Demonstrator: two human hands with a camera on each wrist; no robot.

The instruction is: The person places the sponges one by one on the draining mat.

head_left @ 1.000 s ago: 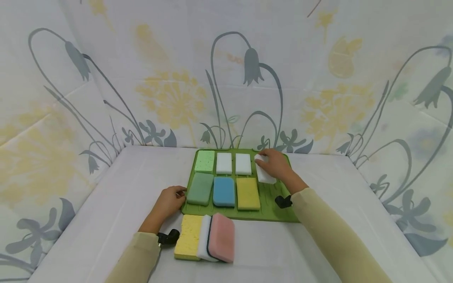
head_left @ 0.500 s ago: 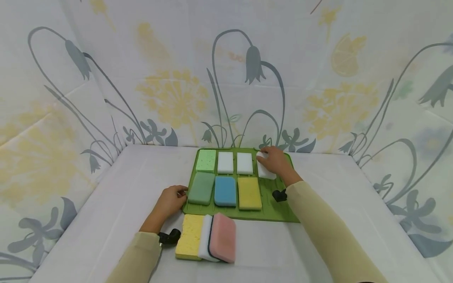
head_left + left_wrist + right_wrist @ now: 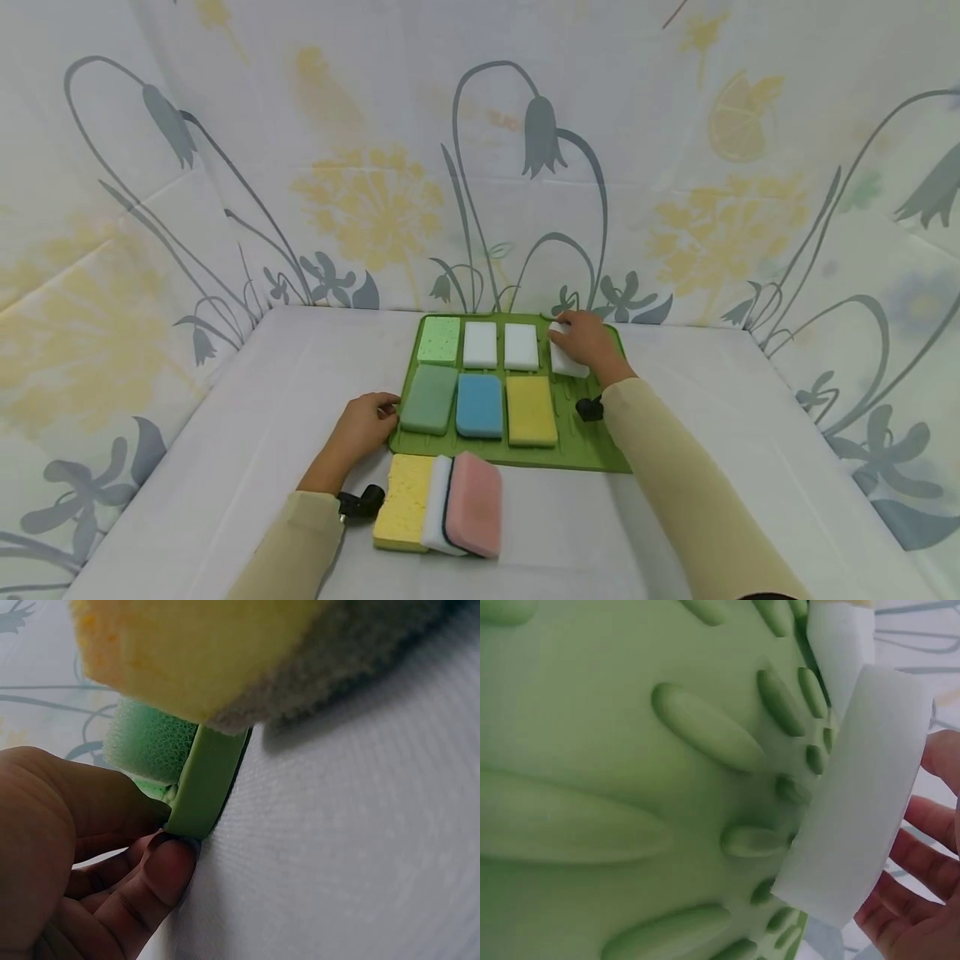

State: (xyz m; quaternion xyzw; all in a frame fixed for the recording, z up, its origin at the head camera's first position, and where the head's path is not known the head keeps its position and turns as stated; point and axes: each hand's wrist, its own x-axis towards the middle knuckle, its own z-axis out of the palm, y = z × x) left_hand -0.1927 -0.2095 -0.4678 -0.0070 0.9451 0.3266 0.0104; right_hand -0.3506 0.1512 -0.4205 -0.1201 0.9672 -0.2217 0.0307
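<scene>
My right hand (image 3: 588,343) holds a white sponge (image 3: 567,362) over the back right part of a green ridged tray (image 3: 585,450). In the right wrist view the thumb and fingers lie on the far side of that white block (image 3: 855,802), which stands close to the tray's ridges; whether it rests fully on them I cannot tell. At the tray's left edge my left hand (image 3: 365,423) pinches the rim (image 3: 204,784) between thumb and fingers. Two white sponges (image 3: 480,345) and a speckled light green sponge (image 3: 438,340) lie along the back row.
In the tray's front row lie a green sponge (image 3: 429,400), a blue sponge (image 3: 480,406) and a yellow sponge (image 3: 532,411). Before the tray, a yellow sponge (image 3: 403,502), a white one (image 3: 437,508) and a pink one (image 3: 475,506) lean together. Patterned cloth (image 3: 375,208) rises behind.
My right hand has moved the white sponge slightly back and down, into line with the back row. The left hand keeps its place at the tray's rim.
</scene>
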